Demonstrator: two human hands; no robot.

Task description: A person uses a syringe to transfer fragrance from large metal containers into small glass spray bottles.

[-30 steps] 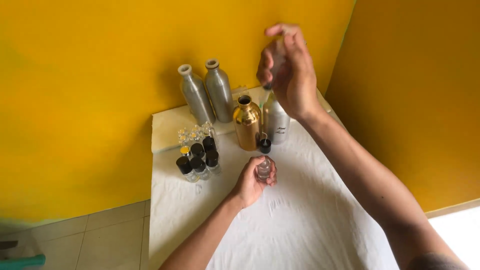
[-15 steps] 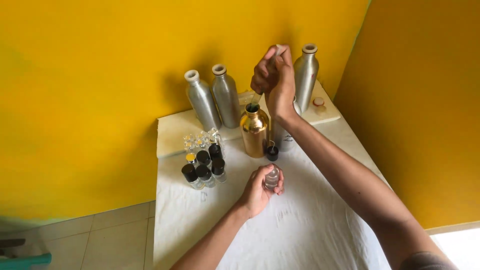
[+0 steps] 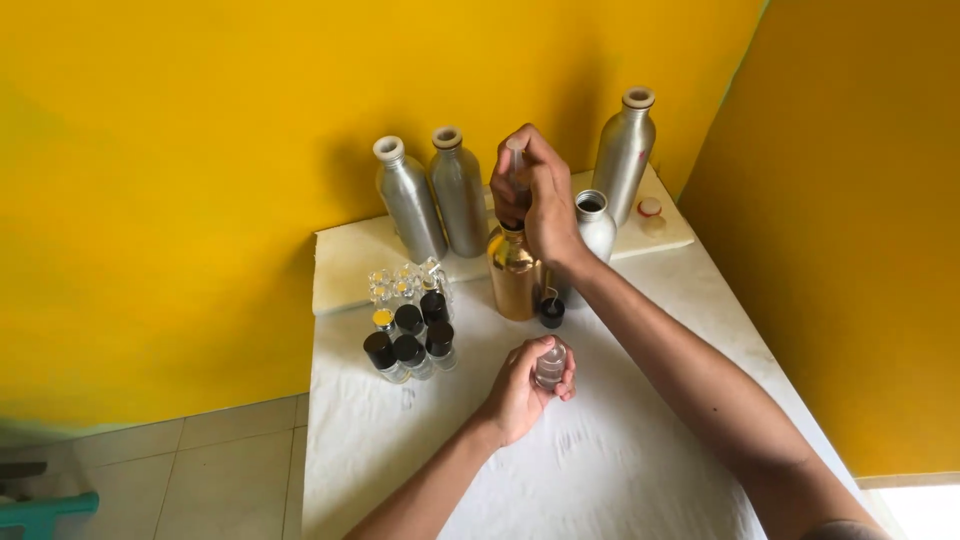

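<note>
While the right hand (image 3: 540, 195) pinches a thin clear dropper (image 3: 517, 165) over the gold bottle (image 3: 514, 272) and the left hand (image 3: 522, 390) is closed round a small glass vial (image 3: 550, 365) on the white cloth (image 3: 620, 450), I'd worry that a careless swing could spill drops or topple the nearby capped vials (image 3: 408, 335).

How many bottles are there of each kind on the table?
Tall silver bottles: 4
Gold bottle: 1
Small black-capped bottles: 5
Small clear vial in the left hand: 1
Total: 11, leaving out the uncapped clear vials at the back, too blurred to count.
</note>
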